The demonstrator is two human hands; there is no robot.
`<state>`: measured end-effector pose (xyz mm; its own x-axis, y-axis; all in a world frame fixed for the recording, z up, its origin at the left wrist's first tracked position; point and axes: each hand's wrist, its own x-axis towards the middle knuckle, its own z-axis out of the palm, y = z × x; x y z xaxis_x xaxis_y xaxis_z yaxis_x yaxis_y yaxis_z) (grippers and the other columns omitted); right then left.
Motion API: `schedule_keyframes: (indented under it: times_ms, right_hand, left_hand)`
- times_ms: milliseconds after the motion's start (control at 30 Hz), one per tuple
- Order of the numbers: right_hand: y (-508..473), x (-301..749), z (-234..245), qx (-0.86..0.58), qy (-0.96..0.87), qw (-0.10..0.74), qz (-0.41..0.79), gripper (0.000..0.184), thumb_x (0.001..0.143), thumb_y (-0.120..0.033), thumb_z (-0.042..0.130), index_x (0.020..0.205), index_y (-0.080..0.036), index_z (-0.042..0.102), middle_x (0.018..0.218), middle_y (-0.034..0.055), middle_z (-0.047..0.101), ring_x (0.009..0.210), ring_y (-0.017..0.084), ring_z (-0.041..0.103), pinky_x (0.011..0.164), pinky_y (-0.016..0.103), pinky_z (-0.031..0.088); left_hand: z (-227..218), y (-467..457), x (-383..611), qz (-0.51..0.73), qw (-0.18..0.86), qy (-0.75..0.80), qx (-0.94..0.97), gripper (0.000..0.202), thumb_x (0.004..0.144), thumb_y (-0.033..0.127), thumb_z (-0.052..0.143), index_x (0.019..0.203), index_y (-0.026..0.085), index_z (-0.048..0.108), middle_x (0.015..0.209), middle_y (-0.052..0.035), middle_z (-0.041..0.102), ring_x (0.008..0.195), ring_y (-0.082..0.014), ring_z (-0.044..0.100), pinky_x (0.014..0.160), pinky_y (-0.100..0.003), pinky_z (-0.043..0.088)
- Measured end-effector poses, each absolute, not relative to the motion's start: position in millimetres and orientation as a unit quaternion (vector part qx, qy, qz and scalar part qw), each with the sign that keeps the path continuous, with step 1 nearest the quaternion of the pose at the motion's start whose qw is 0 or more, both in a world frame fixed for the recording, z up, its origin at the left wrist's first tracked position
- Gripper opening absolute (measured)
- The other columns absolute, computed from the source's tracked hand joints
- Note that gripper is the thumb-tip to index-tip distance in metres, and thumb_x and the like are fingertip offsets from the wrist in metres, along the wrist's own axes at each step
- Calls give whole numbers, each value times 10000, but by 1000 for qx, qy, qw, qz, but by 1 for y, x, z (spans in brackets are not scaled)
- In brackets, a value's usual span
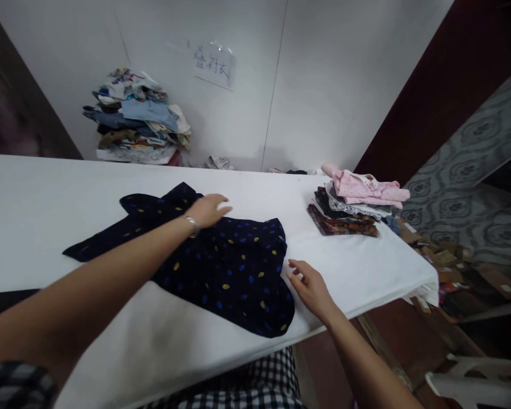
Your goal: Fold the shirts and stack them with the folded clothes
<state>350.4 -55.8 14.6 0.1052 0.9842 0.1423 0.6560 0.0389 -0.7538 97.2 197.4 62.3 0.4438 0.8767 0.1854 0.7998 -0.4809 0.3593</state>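
A dark navy shirt (234, 267) with small blue and yellow leaf shapes lies on the white-covered table (315, 255), its body spread to the right and a sleeve reaching left. My left hand (208, 211), with a bracelet at the wrist, is over the shirt's upper edge, fingers apart and nothing held. Whether it touches the cloth I cannot tell. Just beyond the shirt's right edge is my right hand (311, 288), its fingers loosely bent and parted, with nothing between them.
Folded clothes with a pink garment on top (366, 190) are stacked at the table's right. A tall heap of mixed clothes (138, 122) stands against the wall at back left. Boxes (451, 261) and a white plastic chair (477, 380) are beyond the right edge.
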Motion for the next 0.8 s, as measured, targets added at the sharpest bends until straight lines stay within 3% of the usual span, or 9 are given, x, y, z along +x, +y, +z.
schedule_keyframes:
  times_ms: [67,167,267,400,467,533,600,667,800]
  right_hand:
    - [-50,347,20,-660,-622,333,256,330,817,-319,520,1102,-191,625,899,62,654,708,159,568,640,270,464]
    - [-50,332,22,-614,-638,318,337,362,810,-295,525,1150,-202,606,805,24,651,672,153,565,642,269,467]
    - [-54,322,13,-597,-626,359,349,519,773,-296,594,1281,-231,512,1050,42,641,895,198,582,817,329,464]
    - [-57,315,6,-567,-566,421,425,702,761,-328,632,1398,-285,341,1343,51,475,1044,200,553,938,375,420]
    - [-54,309,10,-536,-501,455,504,840,748,-356,660,1446,-288,198,1337,71,478,1059,193,560,932,375,434]
    - [-48,299,15,-503,-433,483,571,949,717,-373,702,1459,-278,119,1249,76,552,1049,190,577,933,375,440]
    - [-39,289,20,-456,-387,495,631,931,689,-374,731,1443,-271,195,1132,56,626,981,186,616,916,366,457]
    - [-29,280,20,-382,-370,497,686,781,683,-382,731,1365,-248,376,1064,45,658,927,179,635,892,338,471]
    - [-9,280,14,-308,-374,446,753,479,679,-416,713,1062,-143,621,941,75,688,841,179,647,825,319,491]
  left_hand:
    - [50,189,134,105,118,472,867,579,797,560,420,1204,161,526,1340,-114,486,1237,-239,414,1023,-335,310]
    - [41,176,175,54,138,471,870,529,701,521,581,1102,177,598,1198,-126,597,1109,-284,527,941,-391,387]
    - [53,167,189,46,146,478,865,317,670,401,642,904,189,662,975,-102,678,956,-280,597,856,-383,430]
    - [106,163,175,128,122,467,866,223,789,322,501,935,221,637,1050,-60,643,1013,-228,555,878,-325,409]
    - [142,159,162,214,104,451,861,246,817,293,445,973,196,608,1072,-66,618,1015,-212,533,887,-319,399]
    - [177,151,149,317,97,426,842,232,816,269,434,952,165,590,976,-67,618,922,-194,538,839,-312,412]
    - [205,139,136,386,93,403,825,205,808,248,442,928,152,577,847,-45,605,805,-171,530,768,-298,419]
    - [225,129,122,398,83,395,824,206,809,227,440,950,149,568,800,-25,588,751,-153,512,734,-290,409]
    - [241,124,88,385,55,406,827,253,811,203,454,1032,130,552,869,-27,591,791,-143,504,792,-295,403]
